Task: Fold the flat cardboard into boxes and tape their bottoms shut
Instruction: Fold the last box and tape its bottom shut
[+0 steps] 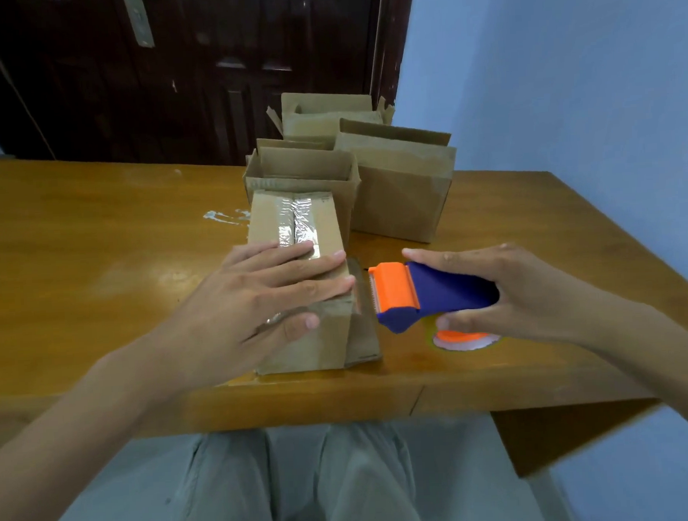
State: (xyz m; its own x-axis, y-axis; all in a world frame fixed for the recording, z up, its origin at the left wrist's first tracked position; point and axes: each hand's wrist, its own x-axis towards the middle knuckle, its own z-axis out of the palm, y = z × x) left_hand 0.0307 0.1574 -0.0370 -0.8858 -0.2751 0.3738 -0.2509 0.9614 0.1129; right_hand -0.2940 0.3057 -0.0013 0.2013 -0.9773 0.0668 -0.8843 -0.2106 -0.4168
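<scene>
A small cardboard box lies bottom-up near the table's front edge, with shiny clear tape running along its closed flaps. My left hand lies flat on the near end of the box, fingers spread over the tape. Just right of the box, my right hand grips a blue and orange tape dispenser. Its orange cutter end points at the box's right side, a little apart from it. The tape roll shows under my fingers.
Three folded boxes stand open-topped behind the taped box, toward the back right of the wooden table. A dark door is behind the table, a blue wall on the right. My lap is below the front edge.
</scene>
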